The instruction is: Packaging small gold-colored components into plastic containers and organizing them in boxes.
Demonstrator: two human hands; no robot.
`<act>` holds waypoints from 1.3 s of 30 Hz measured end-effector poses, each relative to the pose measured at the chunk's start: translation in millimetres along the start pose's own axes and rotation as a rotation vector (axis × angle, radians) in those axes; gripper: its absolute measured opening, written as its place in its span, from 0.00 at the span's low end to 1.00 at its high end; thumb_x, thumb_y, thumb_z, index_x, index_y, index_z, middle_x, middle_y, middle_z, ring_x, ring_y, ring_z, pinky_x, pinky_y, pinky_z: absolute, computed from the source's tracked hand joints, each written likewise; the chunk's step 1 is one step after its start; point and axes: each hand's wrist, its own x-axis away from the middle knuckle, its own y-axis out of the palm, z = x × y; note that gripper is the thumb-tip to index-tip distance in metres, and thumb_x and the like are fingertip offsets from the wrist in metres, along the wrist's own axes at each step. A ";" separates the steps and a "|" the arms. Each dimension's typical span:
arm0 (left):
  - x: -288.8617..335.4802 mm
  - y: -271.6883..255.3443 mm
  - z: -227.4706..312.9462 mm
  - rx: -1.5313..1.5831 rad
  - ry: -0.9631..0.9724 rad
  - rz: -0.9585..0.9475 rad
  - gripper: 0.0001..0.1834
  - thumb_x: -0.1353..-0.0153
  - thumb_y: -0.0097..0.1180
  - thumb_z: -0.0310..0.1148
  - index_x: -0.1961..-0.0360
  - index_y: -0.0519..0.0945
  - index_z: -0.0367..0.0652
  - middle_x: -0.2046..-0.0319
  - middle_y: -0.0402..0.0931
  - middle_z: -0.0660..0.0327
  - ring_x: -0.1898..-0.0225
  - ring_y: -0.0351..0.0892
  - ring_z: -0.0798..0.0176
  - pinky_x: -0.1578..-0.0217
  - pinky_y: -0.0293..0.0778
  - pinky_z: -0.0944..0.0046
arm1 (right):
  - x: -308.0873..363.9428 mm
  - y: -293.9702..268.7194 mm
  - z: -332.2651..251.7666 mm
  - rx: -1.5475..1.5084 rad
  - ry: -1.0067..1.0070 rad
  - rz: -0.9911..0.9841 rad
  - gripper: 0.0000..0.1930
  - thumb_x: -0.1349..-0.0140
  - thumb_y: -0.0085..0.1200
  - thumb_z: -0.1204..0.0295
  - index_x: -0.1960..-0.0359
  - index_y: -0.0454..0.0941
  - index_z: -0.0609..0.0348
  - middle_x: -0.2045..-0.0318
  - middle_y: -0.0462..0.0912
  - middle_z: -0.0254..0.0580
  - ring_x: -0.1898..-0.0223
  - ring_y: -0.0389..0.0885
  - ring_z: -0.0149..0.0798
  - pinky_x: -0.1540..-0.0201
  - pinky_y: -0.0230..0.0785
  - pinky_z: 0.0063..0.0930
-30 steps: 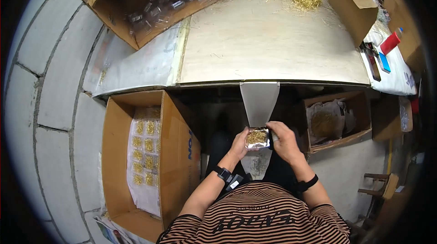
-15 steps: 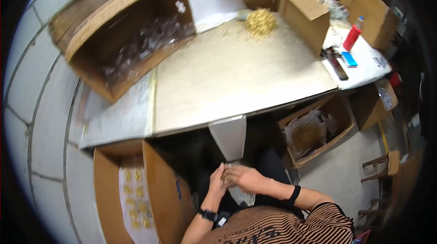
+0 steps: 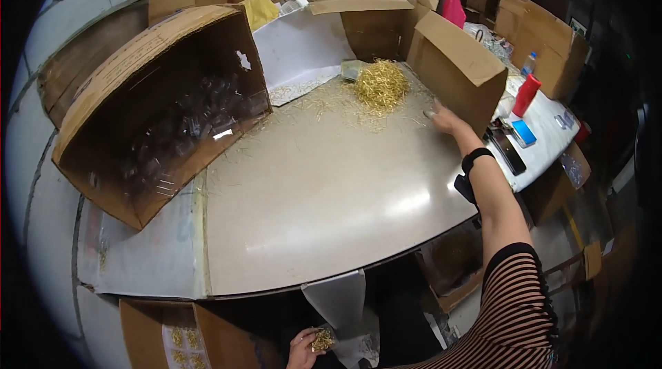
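Observation:
Low in front of me, below the table's front edge, my left hand is closed around a small clear plastic box of gold-coloured metal pieces. My right arm stretches over the table. Beside the tall carton flap, my right hand is low over the tabletop with its fingers together. Something small and greyish shows at the fingertips, too small to name. Left of that hand lies a loose heap of thin gold-coloured metal pieces, apart from the fingers. A clear plastic container leans at the heap's back left.
A large tipped carton of clear plastic boxes stands at left. An open carton below holds gold pieces in rows. At right are a cardboard wall, red bottle, blue box and black phone. A person sits far back.
My hands were together in my lap and are now apart. The right has reached far forward to beside the gold heap; the left stays low with the small box. My view has tilted up.

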 end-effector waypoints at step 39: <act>5.7 15.4 -17.4 0.072 0.036 -0.147 0.15 0.31 0.41 0.32 0.50 0.72 0.32 0.58 0.78 0.52 0.58 0.80 0.57 0.58 0.80 0.57 | 260.9 44.2 -170.2 -0.299 -0.503 -0.252 0.30 0.32 0.36 0.55 0.34 0.54 0.63 0.33 0.53 0.56 0.31 0.48 0.54 0.30 0.42 0.39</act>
